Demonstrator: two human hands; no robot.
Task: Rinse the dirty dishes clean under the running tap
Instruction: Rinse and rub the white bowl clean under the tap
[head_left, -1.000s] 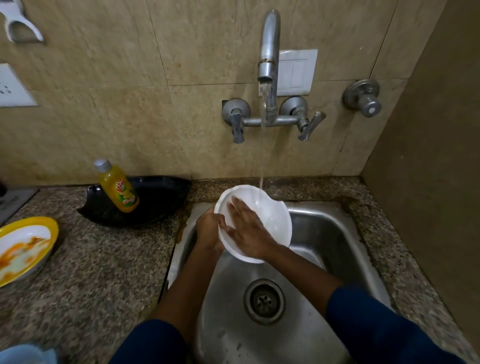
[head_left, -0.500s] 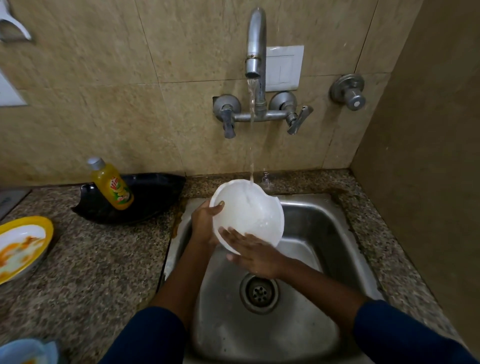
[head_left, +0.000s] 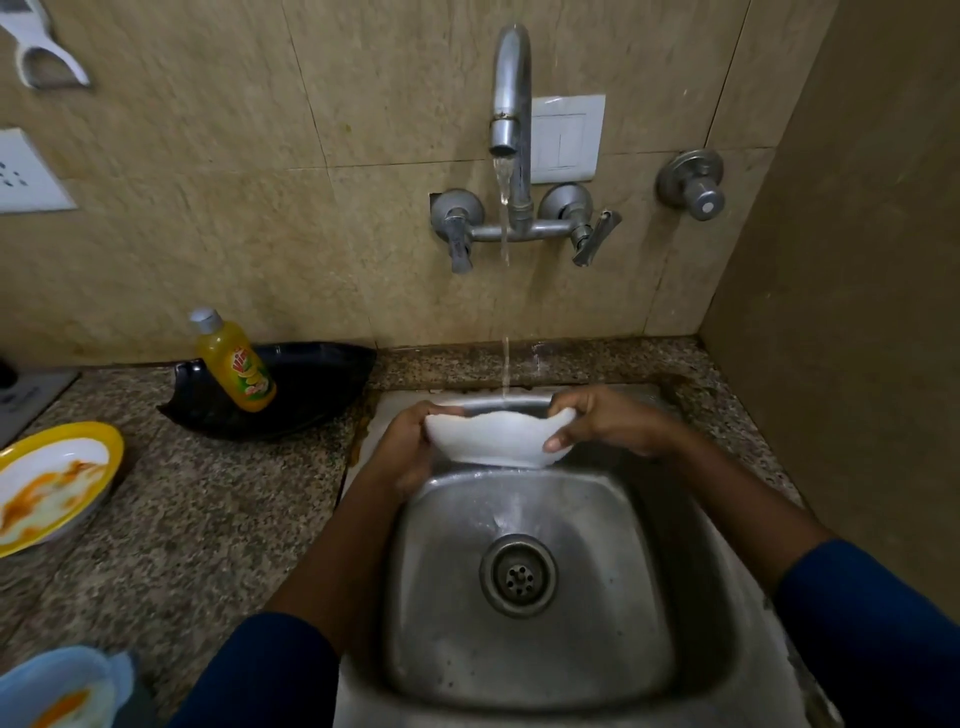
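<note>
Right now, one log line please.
step: rinse | left hand, right hand: gripping white bowl | tap: running | yellow plate: dirty on counter

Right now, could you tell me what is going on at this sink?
A person is rinsing a white bowl over the steel sink under the running tap. The left hand grips its left rim and the right hand its right rim, while the water stream falls at its far edge. A stained yellow-rimmed plate and a stained blue dish sit unwashed on the counter to the left.
</note>
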